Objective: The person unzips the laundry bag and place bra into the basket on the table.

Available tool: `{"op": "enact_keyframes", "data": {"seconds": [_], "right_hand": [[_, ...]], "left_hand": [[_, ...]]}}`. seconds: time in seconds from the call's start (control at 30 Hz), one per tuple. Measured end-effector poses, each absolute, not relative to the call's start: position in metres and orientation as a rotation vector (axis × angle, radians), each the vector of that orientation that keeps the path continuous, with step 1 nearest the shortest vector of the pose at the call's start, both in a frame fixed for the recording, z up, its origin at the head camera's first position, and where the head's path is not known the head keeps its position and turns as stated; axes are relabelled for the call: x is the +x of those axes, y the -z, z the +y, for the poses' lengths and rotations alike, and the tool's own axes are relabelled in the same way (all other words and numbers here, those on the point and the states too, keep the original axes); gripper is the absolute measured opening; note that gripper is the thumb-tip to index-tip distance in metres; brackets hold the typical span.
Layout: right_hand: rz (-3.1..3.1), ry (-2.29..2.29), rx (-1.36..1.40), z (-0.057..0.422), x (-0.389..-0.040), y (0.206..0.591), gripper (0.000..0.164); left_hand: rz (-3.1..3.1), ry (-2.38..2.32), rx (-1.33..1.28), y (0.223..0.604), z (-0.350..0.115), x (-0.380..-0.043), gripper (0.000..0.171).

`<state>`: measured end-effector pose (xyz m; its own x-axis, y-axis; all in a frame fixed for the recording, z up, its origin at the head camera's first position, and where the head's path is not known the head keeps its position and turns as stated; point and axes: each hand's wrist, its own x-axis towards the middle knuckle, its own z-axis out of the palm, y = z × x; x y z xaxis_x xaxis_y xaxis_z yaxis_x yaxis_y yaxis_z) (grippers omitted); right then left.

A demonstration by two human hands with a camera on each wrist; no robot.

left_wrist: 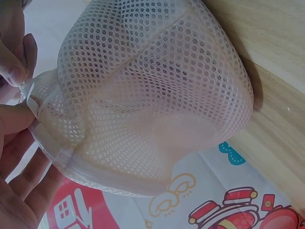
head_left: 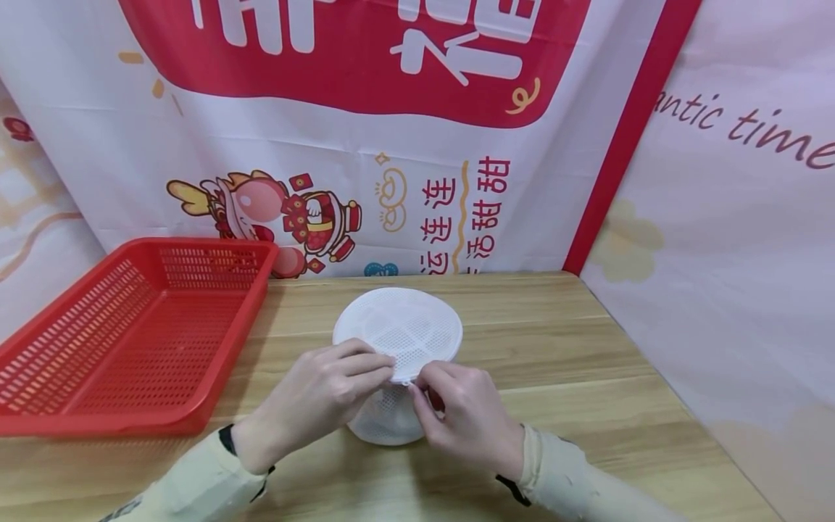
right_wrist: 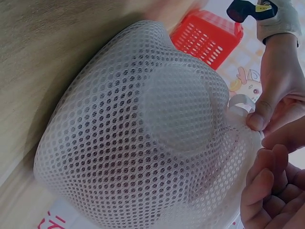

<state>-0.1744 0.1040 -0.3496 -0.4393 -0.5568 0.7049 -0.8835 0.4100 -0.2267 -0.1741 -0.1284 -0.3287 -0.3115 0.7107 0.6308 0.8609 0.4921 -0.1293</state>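
Observation:
A white mesh laundry bag (head_left: pixel 399 319) stands on the wooden table, its round flat top facing up. My left hand (head_left: pixel 326 388) pinches the near edge of that top between thumb and fingers, as the left wrist view also shows. Right beside it, my right hand (head_left: pixel 466 417) pinches a small zipper pull (head_left: pixel 407 383) at the rim with thumb and forefinger. A short white loop (left_wrist: pixel 32 100) sticks out at the rim near the fingertips. Below, the mesh sides (right_wrist: pixel 119 124) bulge outward, with a round pale patch showing through the holes.
A large red plastic basket (head_left: pixel 228 348) with slotted walls stands to the left on the table (head_left: pixel 554 348). Behind the table hangs a white and red printed cloth (head_left: pixel 365 130). Another printed sheet (head_left: pixel 717 254) hangs along the right side.

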Motion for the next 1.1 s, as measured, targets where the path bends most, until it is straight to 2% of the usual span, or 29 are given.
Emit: {"op": "enact_keyframes", "data": {"seconds": [0.33, 0.73, 1.1], "right_hand": [[-2.118, -0.819, 1.227, 0.106, -0.177, 0.351, 0.014], [-2.065, -0.819, 1.263, 0.101, -0.177, 0.349, 0.008], [-2.052, -0.82, 1.265, 0.101, -0.177, 0.349, 0.012]], "left_hand": [[-2.15, 0.361, -1.268, 0.332, -0.129, -0.174, 0.032], [-2.15, 0.342, -1.237, 0.329, -0.111, -0.173, 0.029], [-2.158, 0.229, -1.237, 0.329, -0.115, -0.171, 0.028]]}}
